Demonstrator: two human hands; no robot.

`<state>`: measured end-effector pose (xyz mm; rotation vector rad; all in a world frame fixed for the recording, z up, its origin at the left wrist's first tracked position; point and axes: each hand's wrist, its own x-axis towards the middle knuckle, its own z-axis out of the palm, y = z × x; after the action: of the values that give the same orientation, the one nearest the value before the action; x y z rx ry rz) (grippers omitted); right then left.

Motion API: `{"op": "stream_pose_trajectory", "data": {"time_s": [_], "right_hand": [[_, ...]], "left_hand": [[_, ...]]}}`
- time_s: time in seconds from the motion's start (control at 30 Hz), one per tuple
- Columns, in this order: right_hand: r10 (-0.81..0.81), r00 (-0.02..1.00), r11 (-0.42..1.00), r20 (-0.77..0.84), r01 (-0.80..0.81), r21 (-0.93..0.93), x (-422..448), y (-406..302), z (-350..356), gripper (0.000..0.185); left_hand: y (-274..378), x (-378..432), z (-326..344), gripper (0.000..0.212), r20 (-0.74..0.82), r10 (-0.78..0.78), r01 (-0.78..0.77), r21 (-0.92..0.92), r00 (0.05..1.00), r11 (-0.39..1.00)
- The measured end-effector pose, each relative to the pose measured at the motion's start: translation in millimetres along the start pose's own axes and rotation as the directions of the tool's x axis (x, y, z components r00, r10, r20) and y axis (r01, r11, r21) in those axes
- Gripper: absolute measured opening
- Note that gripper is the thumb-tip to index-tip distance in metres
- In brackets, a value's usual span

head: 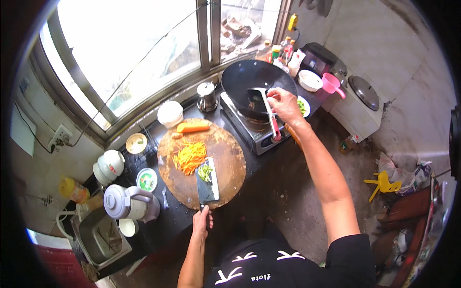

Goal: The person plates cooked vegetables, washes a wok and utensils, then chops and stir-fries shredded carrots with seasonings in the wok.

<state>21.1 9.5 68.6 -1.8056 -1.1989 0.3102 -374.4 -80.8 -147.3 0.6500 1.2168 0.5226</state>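
Observation:
My left hand (202, 220) grips the handle of a kitchen cleaver (206, 190). The blade lies flat over a round wooden chopping board (230, 162) and carries chopped green pieces (205, 173). A pile of carrot strips (191, 156) touches or nearly touches the blade's far end. Behind it lie a carrot piece (193, 127) and a small pale lump (177, 135). Over the near right rim of a black wok (237, 77) is my right hand (286, 107), fingers bent together. A spatula (269, 109) with a red handle leans in the wok beside these fingers; whether they hold anything is unclear.
The wok stands on a portable stove (252, 136). Right of it are a plate of chopped greens (303, 107), a white bowl (310, 80), a pink dipper (330, 83) and several bottles (284, 50). Leftward stand a metal pot (206, 97), a lidded jug (131, 202) and a sink (101, 239).

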Motion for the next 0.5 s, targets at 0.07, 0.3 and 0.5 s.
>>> {"op": "stream_pose_trajectory", "data": {"time_s": [0.07, 0.3, 0.5], "right_hand": [[-0.052, 0.995, 0.976, 0.082, 0.068, -0.206, -14, 6, -6, 0.024], [-0.071, 0.904, 0.660, 0.421, 0.359, -0.660, -65, -2, 0, 0.034], [-0.030, 0.979, 0.772, 0.200, 0.150, -0.618, -29, 19, -20, 0.043]], "left_hand": [[7, -12, 6, 0.030, -0.088, 0.081, -0.067, 0.145, 0.993, 0.987], [18, -51, 39, 0.028, -0.069, 0.132, -0.126, 0.074, 0.989, 0.989], [65, -67, 74, 0.030, -0.011, 0.232, -0.230, 0.106, 0.973, 0.967]]}}
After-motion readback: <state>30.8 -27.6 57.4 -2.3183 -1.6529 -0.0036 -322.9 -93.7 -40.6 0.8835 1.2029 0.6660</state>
